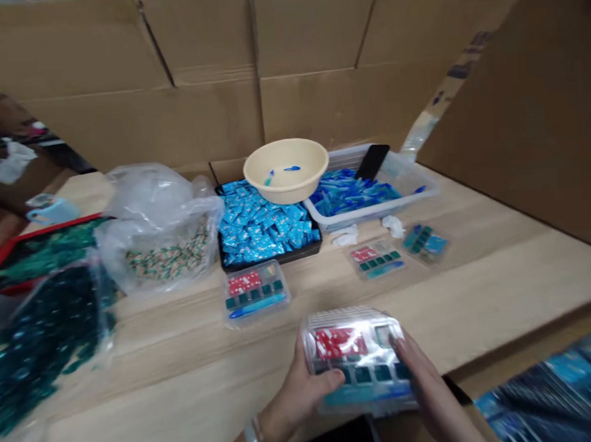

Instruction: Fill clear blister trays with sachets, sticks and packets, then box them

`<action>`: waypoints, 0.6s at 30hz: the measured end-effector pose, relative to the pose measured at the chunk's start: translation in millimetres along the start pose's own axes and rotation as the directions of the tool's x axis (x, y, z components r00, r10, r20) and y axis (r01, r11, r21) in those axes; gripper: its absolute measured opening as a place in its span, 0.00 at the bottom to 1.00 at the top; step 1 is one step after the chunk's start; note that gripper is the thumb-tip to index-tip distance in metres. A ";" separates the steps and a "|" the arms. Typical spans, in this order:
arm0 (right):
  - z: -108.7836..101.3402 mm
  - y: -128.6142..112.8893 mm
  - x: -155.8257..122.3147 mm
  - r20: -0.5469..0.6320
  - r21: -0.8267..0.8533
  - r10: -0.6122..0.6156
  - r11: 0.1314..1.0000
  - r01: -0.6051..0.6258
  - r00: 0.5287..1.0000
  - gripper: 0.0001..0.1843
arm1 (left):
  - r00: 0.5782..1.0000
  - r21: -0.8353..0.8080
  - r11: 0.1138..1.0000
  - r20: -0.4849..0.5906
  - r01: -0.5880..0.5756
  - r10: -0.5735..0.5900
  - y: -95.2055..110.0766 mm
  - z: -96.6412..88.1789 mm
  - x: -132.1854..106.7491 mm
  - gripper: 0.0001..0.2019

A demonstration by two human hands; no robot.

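My left hand (306,397) and my right hand (429,389) hold a clear plastic pack (356,357) between them, low in the view. Inside it I see a red patterned card, a row of dark green squares and a blue pen-like item. Glare hides some of the contents. Three similar packs lie on the table ahead: one (256,293) nearest, and a tilted pair (376,259) (426,243) to the right.
A black tray (270,261) holds blue sachets, beside a white basket (375,209) of blue items with a phone (372,161). A cream basin (286,168) sits behind. Plastic bags (163,236) (46,329) and a red-rimmed tray (42,253) lie left. Cardboard (118,112) walls the wooden table (480,290).
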State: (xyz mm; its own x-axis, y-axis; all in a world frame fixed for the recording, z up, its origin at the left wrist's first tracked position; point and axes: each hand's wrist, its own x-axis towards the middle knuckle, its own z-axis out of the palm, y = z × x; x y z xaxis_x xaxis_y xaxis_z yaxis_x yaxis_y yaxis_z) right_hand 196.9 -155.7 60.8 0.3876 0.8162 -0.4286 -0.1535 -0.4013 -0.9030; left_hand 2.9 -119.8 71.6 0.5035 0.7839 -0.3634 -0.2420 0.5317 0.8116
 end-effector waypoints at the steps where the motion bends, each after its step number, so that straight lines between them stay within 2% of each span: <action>1: 4.5 -13.7 -1.8 0.029 0.001 0.005 1.000 -0.006 1.000 0.31 | 0.999 0.013 1.000 -0.039 -0.011 0.012 10.1 2.7 -5.4 0.39; 4: 36.2 -53.3 1.3 0.126 -0.020 0.005 1.000 -0.002 0.992 0.30 | 0.969 0.090 0.993 -0.232 -0.071 0.090 47.2 -4.2 -18.4 0.37; 8: 110.3 -84.1 22.9 0.310 0.002 -0.005 1.000 0.005 0.951 0.30 | 0.888 0.163 0.978 -0.419 -0.133 0.191 102.3 -42.5 -23.5 0.34; 10: 146.2 -89.6 37.0 0.380 0.031 -0.020 0.999 0.009 0.925 0.30 | 0.888 0.154 0.978 -0.417 -0.139 0.192 122.9 -64.7 -19.6 0.29; 13: 183.6 -91.2 55.1 0.434 0.048 -0.009 0.999 -0.013 0.901 0.28 | 0.928 0.075 0.988 -0.340 -0.133 0.151 137.5 -92.6 -8.2 0.24; 15: 195.9 -89.6 62.6 0.460 0.051 0.019 0.998 -0.047 0.888 0.28 | 0.949 -0.022 0.997 -0.307 -0.079 0.069 138.3 -106.0 -0.7 0.24; 18: 200.5 -84.0 66.7 0.496 0.022 0.051 0.997 -0.071 0.867 0.30 | 0.955 -0.151 0.987 -0.279 0.058 -0.099 136.1 -117.7 5.1 0.26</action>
State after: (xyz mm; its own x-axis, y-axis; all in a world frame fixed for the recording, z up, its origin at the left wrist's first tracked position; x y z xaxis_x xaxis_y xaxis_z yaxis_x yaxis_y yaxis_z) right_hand 53.4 15.8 102.0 -0.1231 0.8931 -0.4327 -0.2004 -0.4494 -0.8706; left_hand -125.2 -5.7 126.4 0.2736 0.7855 -0.5551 -0.3347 0.6188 0.7107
